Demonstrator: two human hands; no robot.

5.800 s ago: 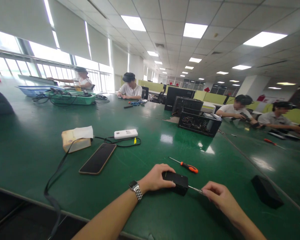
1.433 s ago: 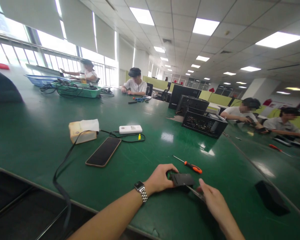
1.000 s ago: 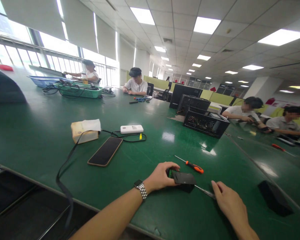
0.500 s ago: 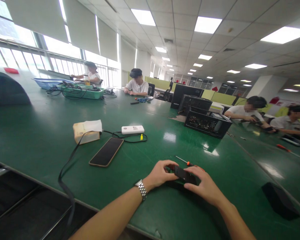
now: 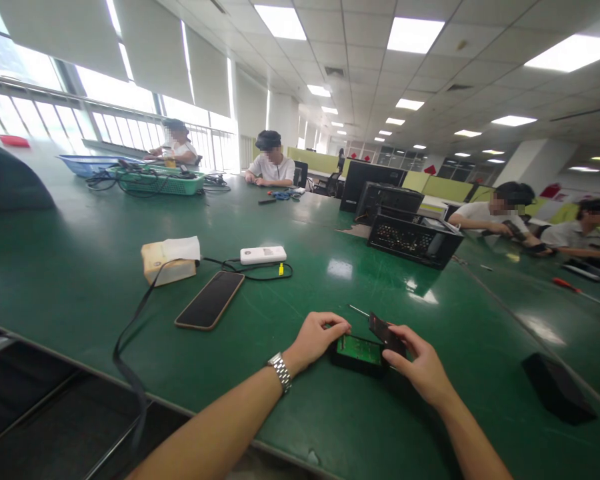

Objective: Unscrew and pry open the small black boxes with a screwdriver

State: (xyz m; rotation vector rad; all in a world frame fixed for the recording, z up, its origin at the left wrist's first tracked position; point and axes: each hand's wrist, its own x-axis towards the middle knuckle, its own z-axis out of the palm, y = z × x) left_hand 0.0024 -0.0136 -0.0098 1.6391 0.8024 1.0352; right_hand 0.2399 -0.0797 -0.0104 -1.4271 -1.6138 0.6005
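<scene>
A small black box (image 5: pixel 356 357) lies on the green table (image 5: pixel 80 267) in front of me, its top open and a green circuit board showing inside. My left hand (image 5: pixel 316 339), with a metal watch on the wrist, grips the box's left end with curled fingers. My right hand (image 5: pixel 416 365) pinches the box's black lid (image 5: pixel 384 332), which is tilted up off the right side. A thin screwdriver shaft (image 5: pixel 358 311) pokes out beyond the lid; its handle is hidden behind my right hand.
A phone (image 5: pixel 210 299), a white power bank (image 5: pixel 263 255) with a black cable, and a tissue pack (image 5: pixel 169 260) lie to the left. A black case (image 5: pixel 558 396) sits at the right. Computer cases (image 5: pixel 411 239) stand further back. Several people work at the table's far sides.
My right hand let go of the thin metal tool, moved onto the box and lifted its lid, exposing the green board. My left hand stayed on the box.
</scene>
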